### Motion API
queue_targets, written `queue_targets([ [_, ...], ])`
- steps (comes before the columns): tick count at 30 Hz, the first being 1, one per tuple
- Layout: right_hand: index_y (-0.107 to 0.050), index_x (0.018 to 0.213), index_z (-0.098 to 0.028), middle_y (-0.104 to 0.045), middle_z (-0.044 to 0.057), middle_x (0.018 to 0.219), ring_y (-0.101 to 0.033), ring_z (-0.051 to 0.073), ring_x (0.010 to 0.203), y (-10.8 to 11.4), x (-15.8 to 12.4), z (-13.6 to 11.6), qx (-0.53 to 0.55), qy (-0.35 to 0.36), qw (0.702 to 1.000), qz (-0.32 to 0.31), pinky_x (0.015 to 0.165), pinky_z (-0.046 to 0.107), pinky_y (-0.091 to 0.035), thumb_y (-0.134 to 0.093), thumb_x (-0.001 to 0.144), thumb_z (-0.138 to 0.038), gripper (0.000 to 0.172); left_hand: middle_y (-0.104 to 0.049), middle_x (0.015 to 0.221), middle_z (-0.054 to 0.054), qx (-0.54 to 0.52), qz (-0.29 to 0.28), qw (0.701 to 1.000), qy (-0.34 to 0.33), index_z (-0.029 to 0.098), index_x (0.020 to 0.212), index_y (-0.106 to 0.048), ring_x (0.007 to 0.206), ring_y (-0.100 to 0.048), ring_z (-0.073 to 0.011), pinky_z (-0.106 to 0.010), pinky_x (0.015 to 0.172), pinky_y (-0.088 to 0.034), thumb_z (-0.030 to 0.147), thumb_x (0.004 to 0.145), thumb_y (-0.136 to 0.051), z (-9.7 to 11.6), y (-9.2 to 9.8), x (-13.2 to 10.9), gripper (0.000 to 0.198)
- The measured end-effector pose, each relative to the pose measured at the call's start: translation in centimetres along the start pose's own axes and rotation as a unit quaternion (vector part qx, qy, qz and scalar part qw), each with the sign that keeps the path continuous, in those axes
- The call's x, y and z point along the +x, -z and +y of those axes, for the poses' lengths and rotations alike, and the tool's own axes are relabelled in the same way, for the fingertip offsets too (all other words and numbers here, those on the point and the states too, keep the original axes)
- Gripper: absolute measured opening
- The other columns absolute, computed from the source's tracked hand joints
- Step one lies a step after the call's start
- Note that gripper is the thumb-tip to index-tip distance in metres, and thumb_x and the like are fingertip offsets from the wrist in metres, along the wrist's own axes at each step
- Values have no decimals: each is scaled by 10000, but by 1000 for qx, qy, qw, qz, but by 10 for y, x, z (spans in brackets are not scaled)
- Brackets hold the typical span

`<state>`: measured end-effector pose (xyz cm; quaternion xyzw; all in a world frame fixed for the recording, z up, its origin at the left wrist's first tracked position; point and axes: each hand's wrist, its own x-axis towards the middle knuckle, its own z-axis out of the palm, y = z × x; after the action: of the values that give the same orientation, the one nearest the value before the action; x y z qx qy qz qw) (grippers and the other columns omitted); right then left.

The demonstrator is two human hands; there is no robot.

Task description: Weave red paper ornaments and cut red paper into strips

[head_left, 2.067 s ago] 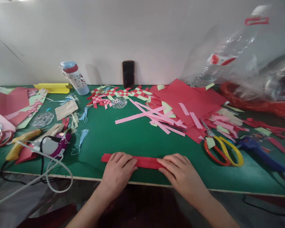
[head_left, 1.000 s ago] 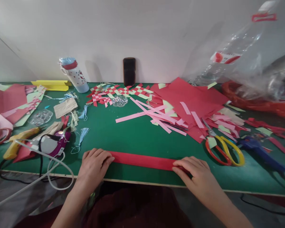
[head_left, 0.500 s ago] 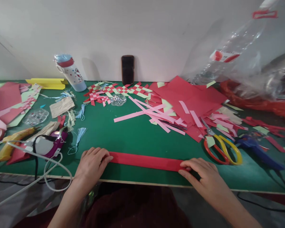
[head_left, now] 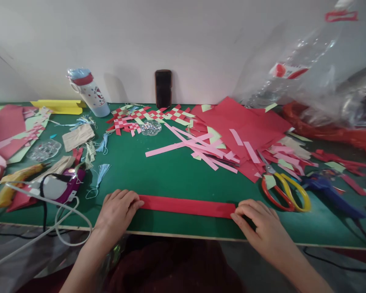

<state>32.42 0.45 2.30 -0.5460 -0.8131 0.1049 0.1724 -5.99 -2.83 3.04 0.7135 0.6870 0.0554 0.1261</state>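
A long red paper strip [head_left: 186, 206] lies across the front of the green table, close to its edge. My left hand [head_left: 118, 213] pinches the strip's left end between thumb and fingers. At the right end, my right hand [head_left: 258, 221] has its thumb and forefinger closed on the corner. Behind the strip, several thin pink paper strips [head_left: 167, 149] lie crossed over one another. To the right of them, scissors [head_left: 285, 191] with red and yellow handles rest beyond my right hand.
Red paper sheets [head_left: 232, 122] are piled at the back right. A blue glue gun [head_left: 335, 195] lies at the far right. On the left are a yellow-handled tool [head_left: 10, 189], a white cable [head_left: 61, 215] and a blue tassel [head_left: 102, 175]. A bottle [head_left: 90, 93] and a phone [head_left: 163, 88] stand behind.
My right hand has shifted slightly, baring more of the strip's right end, which has risen a little in view. The left hand stays on its end.
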Motion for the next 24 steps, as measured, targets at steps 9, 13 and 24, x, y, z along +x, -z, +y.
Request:
queue_targets([
  [9, -698, 805, -276, -659, 65, 992, -615, 231, 920, -4, -3, 11, 15, 37, 999, 33, 816, 386, -477, -516, 894, -561, 350, -669, 851, -13, 0, -4, 1000, -9, 223, 810, -611, 831, -570, -227, -355, 752, -335, 351, 964, -470, 0, 0, 1, 244],
  [13, -717, 814, -287, -688, 51, 978, -599, 223, 926, -5, -2, 14, 37, 88, 995, 25, 839, 391, -468, -552, 901, -500, 283, -666, 852, -18, -8, -3, 1000, -13, 222, 813, -613, 829, -565, -225, -362, 763, -344, 365, 965, -464, 0, 1, 0, 257],
  [24, -648, 754, -245, -651, 64, 841, -572, 229, 847, -4, 5, 7, 45, 27, 999, -3, 766, 394, -456, -511, 918, -512, 342, -669, 853, -21, -18, -20, 1000, -3, 223, 809, -610, 843, -565, -227, -366, 778, -350, 335, 961, -468, 1, 5, 1, 237],
])
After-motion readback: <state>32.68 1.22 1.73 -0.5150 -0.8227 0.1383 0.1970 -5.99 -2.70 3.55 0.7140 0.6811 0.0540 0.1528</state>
